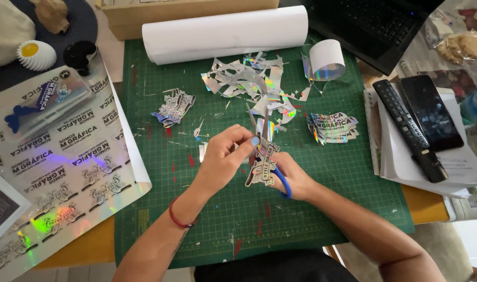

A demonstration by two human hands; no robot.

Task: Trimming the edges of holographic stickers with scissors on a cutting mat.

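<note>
At the centre of the green cutting mat (311, 209), the left hand (225, 156) pinches a holographic sticker (262, 168) between thumb and fingertips, while the right hand (296, 180) is closed through the blue handles of a pair of scissors (272, 162), whose blades point up toward twelve o'clock through the sticker material. The cut seems best done by turning the sticker with the left hand into the blades, rather than swinging the scissors, with short bites close to the printed outline so the border stays even. Fingertips ought to stay clear of the blade line. A heap of shiny offcuts (254, 83) lies at twelve o'clock of the hands, one stack of finished stickers (173, 107) at ten o'clock and another stack (333, 128) at two o'clock. An uncut printed sheet (66, 172) lies at nine o'clock, off the mat's edge.
</note>
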